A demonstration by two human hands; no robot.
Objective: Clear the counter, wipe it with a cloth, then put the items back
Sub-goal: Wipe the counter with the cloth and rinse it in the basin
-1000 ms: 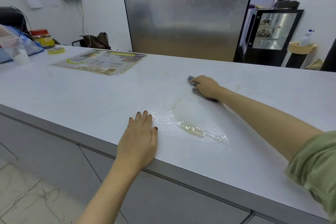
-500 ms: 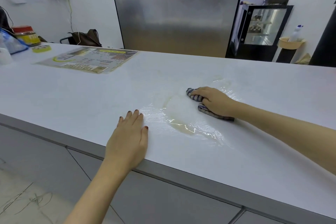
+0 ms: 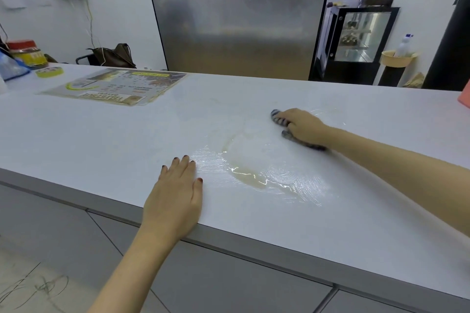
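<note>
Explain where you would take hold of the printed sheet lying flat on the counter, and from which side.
The printed sheet lies flat on the counter with nothing raised, so fingers must lift an edge. Probably take its near right corner, coming from the right: that end is free, while a tape roll sits by the left end.

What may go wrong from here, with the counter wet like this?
1. The brownish puddle lies on the counter apart from the cloth that the right hand grips; strokes might only smear it wider.
2. The left hand rests flat beside the wet streaks and could slip.
</note>
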